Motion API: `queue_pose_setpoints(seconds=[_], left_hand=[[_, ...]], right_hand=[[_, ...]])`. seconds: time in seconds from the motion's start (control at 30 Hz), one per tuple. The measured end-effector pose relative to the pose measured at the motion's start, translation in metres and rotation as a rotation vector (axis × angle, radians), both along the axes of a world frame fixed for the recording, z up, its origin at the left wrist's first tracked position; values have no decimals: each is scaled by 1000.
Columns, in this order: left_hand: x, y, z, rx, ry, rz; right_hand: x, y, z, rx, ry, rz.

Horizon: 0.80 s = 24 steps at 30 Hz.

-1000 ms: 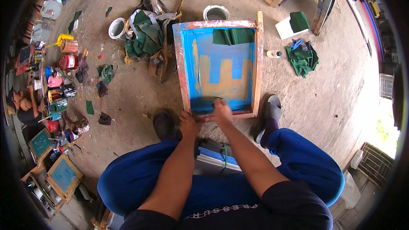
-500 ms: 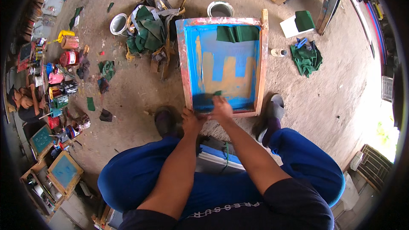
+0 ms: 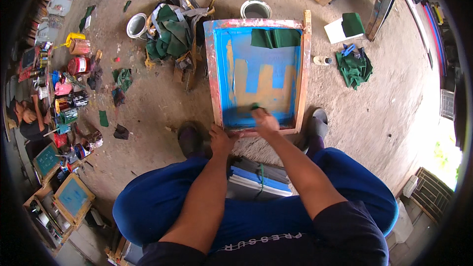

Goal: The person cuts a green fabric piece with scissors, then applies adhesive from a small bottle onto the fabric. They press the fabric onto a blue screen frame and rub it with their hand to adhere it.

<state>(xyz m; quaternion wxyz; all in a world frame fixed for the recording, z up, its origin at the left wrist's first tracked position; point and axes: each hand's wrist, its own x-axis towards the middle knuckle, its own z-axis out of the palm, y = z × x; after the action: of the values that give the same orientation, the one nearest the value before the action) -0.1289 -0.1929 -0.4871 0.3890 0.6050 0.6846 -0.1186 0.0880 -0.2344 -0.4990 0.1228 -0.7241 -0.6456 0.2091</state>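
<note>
A screen printing frame point(image 3: 211, 76) with blue and tan mesh lies on the ground ahead of me. My left hand point(image 3: 222, 140) is closed on its near left corner. Over the lower part of the mesh is my right hand point(image 3: 265, 121), its fingers pressed round a small piece of green cloth point(image 3: 255, 106), mostly hidden by them. Another dark green cloth point(image 3: 276, 39), folded, rests across the far end of the mesh.
Scrap cloth point(image 3: 172, 37) is heaped left of the frame, near two open cans point(image 3: 137, 26) point(image 3: 255, 10). To the right are a small bottle point(image 3: 322, 60) and crumpled green cloth point(image 3: 354, 69). Paint cans point(image 3: 79, 66) line the far left, where a person point(image 3: 32, 120) sits.
My right hand has moved slightly right and away from me over the mesh, with the small cloth. The left hand stays at the frame's corner.
</note>
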Motion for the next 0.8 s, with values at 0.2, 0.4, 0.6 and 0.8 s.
queue_pose_setpoints(seconds=[0.2, 0.4, 0.6, 0.8], left_hand=[[3, 3, -1, 0, -20, 19], [3, -1, -2, 23, 15, 17], [-5, -3, -14, 40, -45, 6], [2, -2, -10, 57, 23, 10]], right_hand=[[-25, 26, 4, -201, 31, 305], [69, -25, 21, -167, -92, 144], [-32, 28, 2, -173, 37, 205], [37, 18, 34, -371, -66, 372]])
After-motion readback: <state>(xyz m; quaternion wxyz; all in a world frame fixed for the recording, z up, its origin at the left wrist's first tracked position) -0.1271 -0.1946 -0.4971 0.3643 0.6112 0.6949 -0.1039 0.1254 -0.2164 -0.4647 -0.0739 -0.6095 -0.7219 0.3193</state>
